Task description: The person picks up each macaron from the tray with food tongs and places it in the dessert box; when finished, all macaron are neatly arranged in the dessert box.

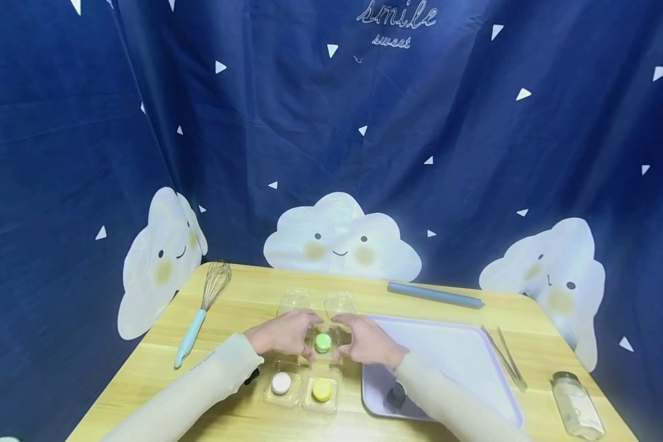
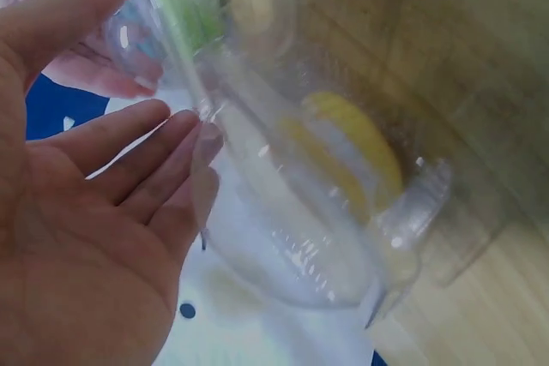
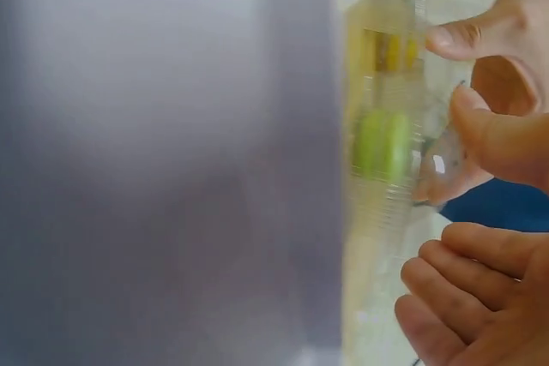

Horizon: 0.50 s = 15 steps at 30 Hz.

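Note:
In the head view a green macaron (image 1: 323,342) sits in a small clear plastic box, with one hand at each side. My left hand (image 1: 290,333) is at its left, and my right hand (image 1: 370,341) at its right. In the left wrist view the left fingers are loosely extended beside a clear plastic lid (image 2: 283,237). The right wrist view has the right fingers (image 3: 467,276) relaxed and apart from the thumb, near the green macaron (image 3: 383,145). Closer to me, a yellow macaron (image 1: 322,389) and a pale pink macaron (image 1: 280,383) lie in clear boxes.
Clear plastic domes (image 1: 294,299) stand behind the hands. A whisk (image 1: 203,310) lies at left. A lilac tray (image 1: 447,344) lies under the right forearm, with tongs (image 1: 505,358) at its right edge. Also around are a blue-grey rod (image 1: 435,294) and a lidded jar (image 1: 577,405).

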Each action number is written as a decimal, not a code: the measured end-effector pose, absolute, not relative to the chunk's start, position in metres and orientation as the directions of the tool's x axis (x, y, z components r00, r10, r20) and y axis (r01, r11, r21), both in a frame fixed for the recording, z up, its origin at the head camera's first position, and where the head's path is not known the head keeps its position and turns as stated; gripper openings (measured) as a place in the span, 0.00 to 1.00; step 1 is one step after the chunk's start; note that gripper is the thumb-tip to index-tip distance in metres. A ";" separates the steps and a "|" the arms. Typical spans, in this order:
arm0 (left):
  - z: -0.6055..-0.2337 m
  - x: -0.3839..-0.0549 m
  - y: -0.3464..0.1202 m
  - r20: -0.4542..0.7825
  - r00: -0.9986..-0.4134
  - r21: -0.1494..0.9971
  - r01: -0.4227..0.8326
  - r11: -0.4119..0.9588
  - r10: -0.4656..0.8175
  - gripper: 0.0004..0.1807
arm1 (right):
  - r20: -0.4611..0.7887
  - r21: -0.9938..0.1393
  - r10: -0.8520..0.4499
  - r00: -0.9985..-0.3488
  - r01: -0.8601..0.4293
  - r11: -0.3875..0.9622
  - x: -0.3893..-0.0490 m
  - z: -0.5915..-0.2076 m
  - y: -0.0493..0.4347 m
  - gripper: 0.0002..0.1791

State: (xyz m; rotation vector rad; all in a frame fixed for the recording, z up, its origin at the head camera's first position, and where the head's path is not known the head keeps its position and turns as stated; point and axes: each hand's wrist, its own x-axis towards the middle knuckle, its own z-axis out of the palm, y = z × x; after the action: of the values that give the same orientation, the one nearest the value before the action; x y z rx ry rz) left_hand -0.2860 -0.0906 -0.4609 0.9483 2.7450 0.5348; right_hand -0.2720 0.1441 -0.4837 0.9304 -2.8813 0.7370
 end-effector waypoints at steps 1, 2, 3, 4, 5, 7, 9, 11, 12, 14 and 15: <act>-0.459 -0.287 -0.092 -0.048 -0.783 0.399 0.554 0.731 0.620 0.46 | 0.171 -0.443 -0.537 -0.826 -0.552 0.707 -0.272 -0.480 0.144 0.42; -0.456 -0.288 -0.093 -0.032 -0.790 0.406 0.549 0.730 0.612 0.45 | 0.183 -0.454 -0.530 -0.828 -0.550 0.701 -0.272 -0.477 0.145 0.41; -0.453 -0.289 -0.095 -0.011 -0.798 0.415 0.544 0.729 0.602 0.45 | 0.196 -0.469 -0.523 -0.829 -0.548 0.693 -0.272 -0.474 0.145 0.41; -0.450 -0.291 -0.096 0.016 -0.806 0.423 0.542 0.726 0.592 0.44 | 0.211 -0.480 -0.518 -0.829 -0.550 0.684 -0.272 -0.471 0.145 0.40; -0.446 -0.292 -0.098 0.042 -0.811 0.430 0.541 0.722 0.583 0.44 | 0.224 -0.510 -0.514 -0.828 -0.549 0.663 -0.273 -0.468 0.146 0.41; -0.440 -0.297 -0.103 0.101 -0.820 0.449 0.543 0.709 0.564 0.45 | 0.247 -0.567 -0.509 -0.825 -0.548 0.614 -0.274 -0.461 0.146 0.44; -0.434 -0.301 -0.108 0.152 -0.827 0.482 0.540 0.690 0.541 0.47 | 0.271 -0.629 -0.506 -0.819 -0.549 0.551 -0.276 -0.455 0.146 0.49; -0.429 -0.305 -0.114 0.192 -0.833 0.520 0.535 0.667 0.519 0.51 | 0.302 -0.693 -0.497 -0.814 -0.546 0.472 -0.279 -0.450 0.144 0.54; -0.427 -0.307 -0.117 0.209 -0.833 0.540 0.535 0.650 0.512 0.53 | 0.313 -0.719 -0.489 -0.814 -0.540 0.438 -0.281 -0.447 0.143 0.55; -0.421 -0.312 -0.124 0.229 -0.836 0.571 0.530 0.627 0.499 0.57 | 0.339 -0.766 -0.472 -0.814 -0.530 0.363 -0.286 -0.443 0.140 0.58; -0.419 -0.315 -0.128 0.237 -0.835 0.587 0.530 0.612 0.496 0.59 | 0.350 -0.789 -0.462 -0.814 -0.523 0.323 -0.290 -0.441 0.138 0.58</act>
State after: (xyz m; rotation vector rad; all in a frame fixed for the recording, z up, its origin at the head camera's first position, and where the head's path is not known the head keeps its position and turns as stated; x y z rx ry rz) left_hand -0.3145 -0.1283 -0.4193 0.9127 2.8656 1.0713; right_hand -0.2897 0.1379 -0.4409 0.9340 -2.5049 1.5311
